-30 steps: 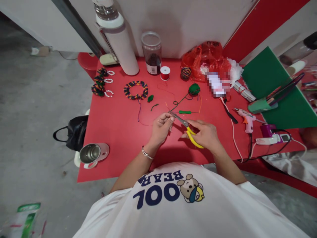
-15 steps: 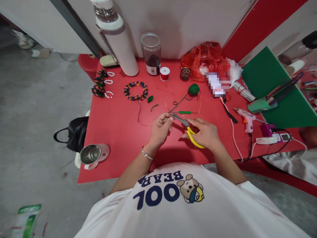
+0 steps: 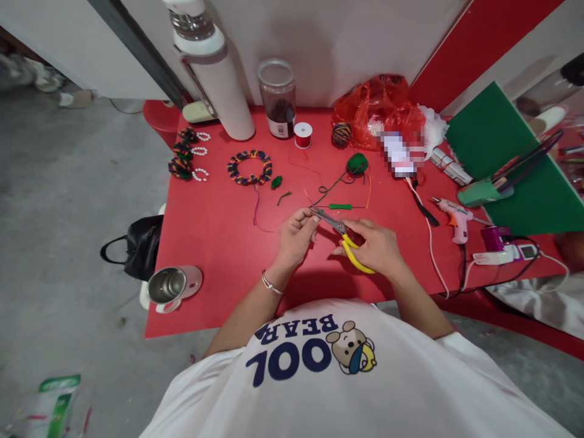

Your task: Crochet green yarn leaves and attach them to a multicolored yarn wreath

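Closest in, the right hand [image 3: 376, 246] has its fingers wrapped tight around the grips of the yellow-handled steel scissors [image 3: 338, 228], blades drawn together and pointing up-left across the red table [image 3: 219, 243]. The tips sit right at the left hand [image 3: 295, 234], where thumb and forefinger are pinched shut on something too fine to make out. And the change over the last second? Next to nothing: both hands hold the very same pose and the blade tips have not left those fingertips, so the snipping spot is where it was and only the view has drifted a touch. Out at the near-left corner stands a steel-lined mug [image 3: 166, 286], open and apparently holding nothing. Just beyond the hands lies a green-handled crochet hook [image 3: 340, 207], then a green ball of yarn [image 3: 356, 164] trailing a strand toward them, with a multicoloured crocheted ring [image 3: 249, 166] off to the left. At the back, a clear plastic jar [image 3: 277, 97] shows a dark layer at its bottom, beside a small red thread spool [image 3: 303, 134]. A crumpled red plastic bag [image 3: 383, 109] lies open with pale contents I cannot identify.
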The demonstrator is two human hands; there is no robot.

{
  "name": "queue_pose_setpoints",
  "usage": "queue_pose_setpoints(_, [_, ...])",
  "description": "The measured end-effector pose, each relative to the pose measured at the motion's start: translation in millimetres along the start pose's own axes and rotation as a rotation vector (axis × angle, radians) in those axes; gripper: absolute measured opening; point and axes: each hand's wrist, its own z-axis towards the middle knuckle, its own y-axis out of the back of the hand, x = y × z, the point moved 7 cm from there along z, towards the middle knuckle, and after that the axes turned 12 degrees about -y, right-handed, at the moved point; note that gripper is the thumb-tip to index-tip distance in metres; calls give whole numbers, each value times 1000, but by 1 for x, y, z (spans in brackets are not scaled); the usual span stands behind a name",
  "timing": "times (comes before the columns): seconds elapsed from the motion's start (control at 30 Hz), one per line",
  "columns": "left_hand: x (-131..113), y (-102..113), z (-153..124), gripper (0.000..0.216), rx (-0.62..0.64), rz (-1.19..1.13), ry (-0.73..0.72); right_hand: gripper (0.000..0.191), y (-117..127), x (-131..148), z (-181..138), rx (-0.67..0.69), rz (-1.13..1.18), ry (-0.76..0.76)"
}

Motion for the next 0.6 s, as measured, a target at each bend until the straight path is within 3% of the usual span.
queue_pose_setpoints(0.6, [0,0,0,35,-3,16,-11,60,-7,-4,-2,-14,194,-11])
